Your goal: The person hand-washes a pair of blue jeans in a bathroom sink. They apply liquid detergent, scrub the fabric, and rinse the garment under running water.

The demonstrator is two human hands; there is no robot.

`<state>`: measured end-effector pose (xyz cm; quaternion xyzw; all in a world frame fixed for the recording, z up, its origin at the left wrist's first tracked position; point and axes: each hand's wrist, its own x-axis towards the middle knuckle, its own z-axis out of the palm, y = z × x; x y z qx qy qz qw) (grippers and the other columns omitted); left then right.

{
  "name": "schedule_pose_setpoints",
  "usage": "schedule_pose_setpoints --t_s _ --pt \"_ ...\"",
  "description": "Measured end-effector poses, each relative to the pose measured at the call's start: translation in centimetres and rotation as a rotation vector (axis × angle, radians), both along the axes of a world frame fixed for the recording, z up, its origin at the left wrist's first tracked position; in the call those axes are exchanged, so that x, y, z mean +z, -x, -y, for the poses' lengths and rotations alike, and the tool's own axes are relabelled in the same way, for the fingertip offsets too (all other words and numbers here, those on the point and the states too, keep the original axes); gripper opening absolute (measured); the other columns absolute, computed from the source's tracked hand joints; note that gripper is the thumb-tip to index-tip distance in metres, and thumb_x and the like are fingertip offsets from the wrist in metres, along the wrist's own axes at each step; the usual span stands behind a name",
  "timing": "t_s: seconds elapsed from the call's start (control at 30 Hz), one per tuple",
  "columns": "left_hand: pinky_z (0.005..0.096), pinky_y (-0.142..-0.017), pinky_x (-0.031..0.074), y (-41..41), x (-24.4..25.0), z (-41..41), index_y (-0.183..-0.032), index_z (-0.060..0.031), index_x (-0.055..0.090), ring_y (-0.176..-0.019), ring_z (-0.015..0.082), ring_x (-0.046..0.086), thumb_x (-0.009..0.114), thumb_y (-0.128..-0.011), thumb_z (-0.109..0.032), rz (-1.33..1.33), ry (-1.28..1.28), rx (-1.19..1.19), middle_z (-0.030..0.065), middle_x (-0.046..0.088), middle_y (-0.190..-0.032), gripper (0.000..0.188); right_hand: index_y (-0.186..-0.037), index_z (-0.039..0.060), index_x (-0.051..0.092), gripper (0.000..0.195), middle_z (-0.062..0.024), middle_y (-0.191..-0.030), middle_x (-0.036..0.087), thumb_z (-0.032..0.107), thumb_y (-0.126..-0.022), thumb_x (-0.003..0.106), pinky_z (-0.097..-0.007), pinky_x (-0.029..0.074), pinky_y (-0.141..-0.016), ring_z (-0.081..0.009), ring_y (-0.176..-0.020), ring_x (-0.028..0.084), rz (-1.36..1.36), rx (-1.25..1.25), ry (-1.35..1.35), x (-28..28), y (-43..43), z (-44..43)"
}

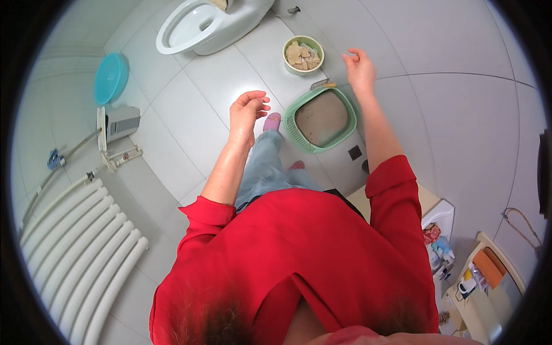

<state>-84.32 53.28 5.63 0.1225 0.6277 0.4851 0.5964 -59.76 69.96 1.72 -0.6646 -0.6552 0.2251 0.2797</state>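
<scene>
My left hand [246, 115] is raised over the tiled floor, above a pink slipper [272, 122], with its fingers loosely curled and nothing in it. To the right, my right hand [360, 71] hangs in the air with bent fingers and holds nothing. Between and beyond the hands, a green litter tray [291, 131] filled with grey-brown litter [321, 116] stands on the floor. A litter scoop [320, 83] seems to lie at its far edge. Past it, nearest my right hand, is a round bin [286, 63] with crumpled brown paper [302, 55] inside.
A white toilet [233, 32] stands at the top. At left are a blue basin [111, 79], a boxy white appliance [122, 123] and a white radiator [86, 258]. A dark floor drain [355, 152] lies near the tray. A washbasin [446, 215] and a shelf with toiletries [487, 302] are at lower right.
</scene>
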Motion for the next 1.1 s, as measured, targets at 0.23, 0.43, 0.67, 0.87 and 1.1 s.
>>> schedule_pose_setpoints --t_s 0.23,0.43,0.67,0.87,1.1 --pt "0.0281 -0.071 0.048 -0.2 -2.7 -6.1 -0.102 0.0001 0.058 -0.077 0.0156 0.060 0.050 -0.086 -0.005 0.055 0.068 -0.100 0.0098 0.063 -0.091 0.018 -0.102 -0.0009 0.062 0.019 -0.0074 -0.080 0.067 0.010 -0.087 0.061 -0.0262 0.050 -0.064 -0.0137 -0.069 0.064 -0.481 -0.062 0.096 -1.4 -1.3 0.3" --pt "0.0291 -0.072 0.049 -2.6 -4.3 -7.5 -0.102 0.0002 0.058 -0.078 0.0168 0.060 0.048 -0.086 -0.004 0.098 0.087 -0.188 0.0105 0.063 -0.092 0.019 -0.101 -0.0028 0.062 0.018 -0.0070 -0.085 0.066 0.009 -0.088 0.059 -0.0231 0.050 -0.066 -0.0114 -0.074 0.063 -0.672 -0.179 0.189 0.0 -3.8 3.5" --pt "0.0281 -0.069 0.049 -6.8 -4.3 -6.4 -0.100 -0.0002 0.059 -0.076 0.0174 0.060 0.050 -0.084 -0.003 0.059 0.027 -0.173 0.0099 0.063 -0.090 0.019 -0.101 -0.0007 0.062 0.015 -0.0071 -0.086 0.065 0.009 -0.090 0.058 -0.0239 0.050 -0.067 -0.0117 -0.074 0.063 -0.765 -0.308 0.245 2.4 -7.0 11.7" --pt "0.0291 -0.068 0.049 -14.9 -2.8 -2.5 -0.100 -0.0010 0.057 -0.074 0.0184 0.061 0.052 -0.084 -0.002 0.061 -0.169 -0.222 0.0104 0.064 -0.089 0.017 -0.095 -0.0015 0.063 0.011 -0.0059 -0.083 0.065 0.008 -0.088 0.061 -0.0241 0.050 -0.067 -0.0103 -0.074 0.061 -0.919 -0.340 0.020 6.1 -11.2 24.0" --pt "0.0271 -0.065 0.049 -31.0 2.9 15.0 -0.095 0.0009 0.059 -0.071 0.0177 0.060 0.048 -0.084 0.001 0.215 -0.223 -0.664 0.0106 0.063 -0.084 0.015 -0.089 -0.0002 0.063 0.010 -0.0026 -0.079 0.064 0.009 -0.085 0.066 -0.0224 0.048 -0.065 -0.0082 -0.070 0.060 -0.840 -0.648 -0.122 11.1 -21.7 49.4"
